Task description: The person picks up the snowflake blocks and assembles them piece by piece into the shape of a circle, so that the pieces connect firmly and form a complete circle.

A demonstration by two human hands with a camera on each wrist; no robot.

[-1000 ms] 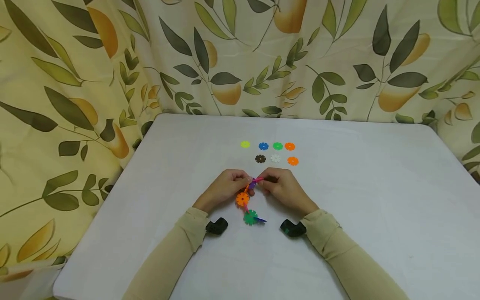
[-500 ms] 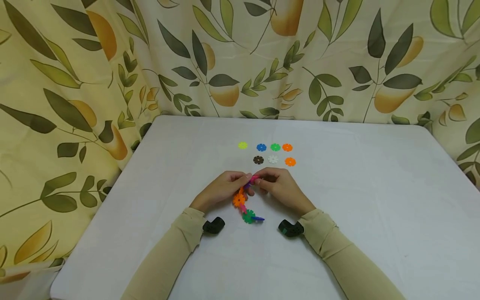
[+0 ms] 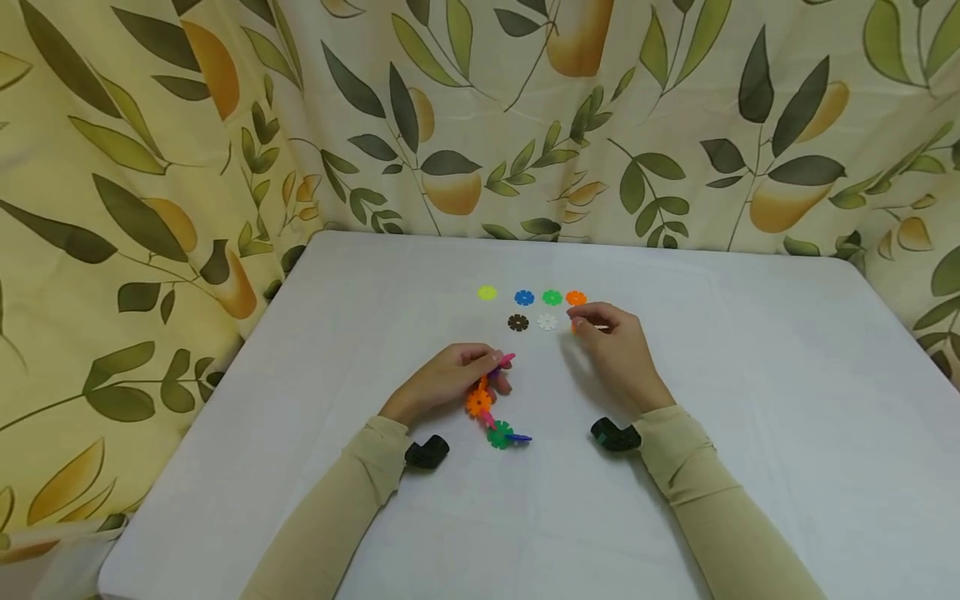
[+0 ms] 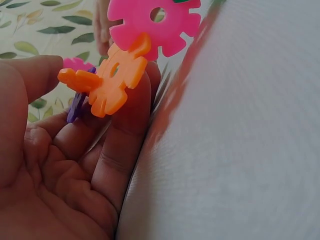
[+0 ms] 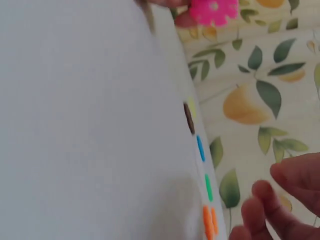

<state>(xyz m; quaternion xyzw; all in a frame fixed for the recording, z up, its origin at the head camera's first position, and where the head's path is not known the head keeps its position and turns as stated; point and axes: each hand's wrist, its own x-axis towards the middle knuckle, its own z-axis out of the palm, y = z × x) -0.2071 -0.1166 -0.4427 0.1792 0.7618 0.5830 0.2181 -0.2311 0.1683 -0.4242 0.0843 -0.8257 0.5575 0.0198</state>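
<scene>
My left hand (image 3: 446,379) pinches one end of a chain of interlocking notched plastic discs. Its pink end disc (image 3: 508,359) sticks out past the fingertips, beside a purple disc (image 4: 76,105). From there the chain hangs through an orange disc (image 4: 117,80) and a pink disc (image 4: 155,22) to a green disc (image 3: 500,434) and a dark blue disc (image 3: 519,438). My right hand (image 3: 618,346) hovers over the front orange loose disc (image 3: 575,327), mostly covering it. Fingers (image 5: 264,192) and thumb are apart with nothing between them in the right wrist view.
Further loose discs lie flat towards the back of the white table (image 3: 750,375): yellow (image 3: 487,293), blue (image 3: 524,297), green (image 3: 552,297), orange (image 3: 576,297), brown (image 3: 518,322) and white (image 3: 547,322). A patterned curtain (image 3: 525,125) hangs behind and at the left.
My right hand has let go of the pink end disc and moved right and away from me to the loose orange disc. The left hand stays put, still pinching the chain.
</scene>
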